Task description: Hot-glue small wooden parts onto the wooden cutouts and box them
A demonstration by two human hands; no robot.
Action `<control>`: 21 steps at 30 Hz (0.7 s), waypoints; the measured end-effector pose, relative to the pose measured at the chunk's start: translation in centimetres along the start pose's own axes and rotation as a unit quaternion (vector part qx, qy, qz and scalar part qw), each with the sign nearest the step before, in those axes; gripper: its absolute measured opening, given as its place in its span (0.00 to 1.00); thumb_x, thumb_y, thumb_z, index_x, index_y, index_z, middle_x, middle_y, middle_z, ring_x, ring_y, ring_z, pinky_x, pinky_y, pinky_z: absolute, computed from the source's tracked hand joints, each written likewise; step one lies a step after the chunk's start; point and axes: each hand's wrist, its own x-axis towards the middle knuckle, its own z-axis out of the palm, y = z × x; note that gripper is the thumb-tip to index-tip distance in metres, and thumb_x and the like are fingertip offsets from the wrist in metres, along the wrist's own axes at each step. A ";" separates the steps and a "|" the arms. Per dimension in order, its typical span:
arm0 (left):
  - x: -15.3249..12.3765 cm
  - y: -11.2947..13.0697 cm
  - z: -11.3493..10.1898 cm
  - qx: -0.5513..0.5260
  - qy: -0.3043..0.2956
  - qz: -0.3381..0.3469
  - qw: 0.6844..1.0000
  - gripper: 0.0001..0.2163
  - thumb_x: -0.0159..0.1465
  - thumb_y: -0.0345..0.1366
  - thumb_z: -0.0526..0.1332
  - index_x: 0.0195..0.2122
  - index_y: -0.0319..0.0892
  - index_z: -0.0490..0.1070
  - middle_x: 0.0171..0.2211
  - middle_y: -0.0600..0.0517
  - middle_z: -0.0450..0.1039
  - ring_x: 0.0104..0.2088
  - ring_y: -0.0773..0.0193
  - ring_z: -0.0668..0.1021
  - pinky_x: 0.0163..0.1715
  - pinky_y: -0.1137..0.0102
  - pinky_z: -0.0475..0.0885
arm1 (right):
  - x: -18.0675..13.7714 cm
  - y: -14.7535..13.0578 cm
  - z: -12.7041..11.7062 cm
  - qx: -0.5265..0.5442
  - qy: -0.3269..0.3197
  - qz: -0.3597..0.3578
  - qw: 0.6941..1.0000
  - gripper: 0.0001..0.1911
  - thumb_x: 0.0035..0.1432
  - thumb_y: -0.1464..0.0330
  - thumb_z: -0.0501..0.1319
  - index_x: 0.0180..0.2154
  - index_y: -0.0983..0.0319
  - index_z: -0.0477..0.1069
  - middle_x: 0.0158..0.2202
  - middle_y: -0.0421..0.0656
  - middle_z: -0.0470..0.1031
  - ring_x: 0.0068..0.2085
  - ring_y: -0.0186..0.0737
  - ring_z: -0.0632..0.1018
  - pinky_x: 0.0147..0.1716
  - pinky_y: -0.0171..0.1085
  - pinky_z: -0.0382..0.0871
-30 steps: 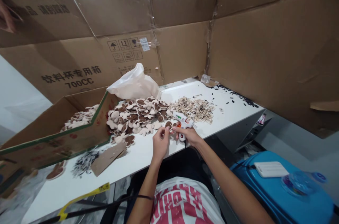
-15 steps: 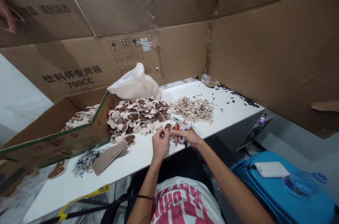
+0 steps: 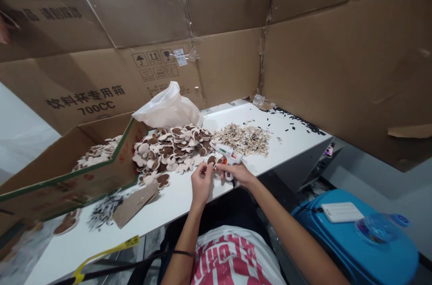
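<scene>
My left hand (image 3: 201, 181) pinches a brown-and-cream plush patch (image 3: 212, 159) between thumb and fingers, just above the front edge of the white table. My right hand (image 3: 242, 174) is closed around the handle of a white glue gun (image 3: 228, 153) with an orange trigger; its nozzle points left. The right thumb reaches across to the edge of the patch. Whatever lies between the fingertips is too small to make out. Close by on the left is a heap of similar flower- and rabbit-shaped patches (image 3: 173, 148). Behind the gun lies a pile of small cream-coloured strips (image 3: 245, 139).
An open cardboard box (image 3: 101, 181) with more patches stands at left, near a cardboard piece (image 3: 135, 204) and dark scraps (image 3: 103, 211). A white bag (image 3: 168, 107) rests behind the heap. Tall cardboard walls (image 3: 229, 60) enclose the back. A blue stool (image 3: 381, 253) is at right.
The view has shifted slightly, so the scene sits a little further left. Both hands keep nearly the same pose, with the patch and glue gun still held.
</scene>
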 end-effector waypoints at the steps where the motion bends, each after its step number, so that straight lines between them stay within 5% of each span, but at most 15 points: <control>1: 0.0 0.0 0.0 -0.001 -0.001 0.002 1.000 0.17 0.70 0.49 0.61 0.31 0.43 0.76 0.30 0.51 0.78 0.34 0.60 0.78 0.39 0.69 0.70 | 0.1 0.1 0.0 0.003 0.001 -0.002 1.000 0.20 0.50 0.56 0.78 0.37 0.60 0.76 0.24 0.40 0.79 0.24 0.38 0.78 0.24 0.33 0.68; 14: 0.1 -0.7 0.1 0.052 0.020 0.000 0.998 0.15 0.69 0.47 0.62 0.29 0.43 0.74 0.26 0.55 0.73 0.29 0.64 0.71 0.33 0.71 0.65 | 0.0 0.2 -0.2 -0.028 -0.015 0.007 0.999 0.22 0.51 0.53 0.78 0.38 0.61 0.76 0.26 0.40 0.80 0.25 0.39 0.79 0.28 0.35 0.72; 21: 0.0 -0.4 -0.1 -0.034 -0.027 -0.001 0.999 0.15 0.71 0.50 0.60 0.40 0.43 0.76 0.35 0.51 0.78 0.38 0.60 0.77 0.43 0.69 0.69 | 0.3 0.4 -0.2 0.023 0.011 -0.005 1.000 0.21 0.51 0.56 0.78 0.37 0.60 0.75 0.31 0.43 0.83 0.24 0.39 0.79 0.25 0.36 0.71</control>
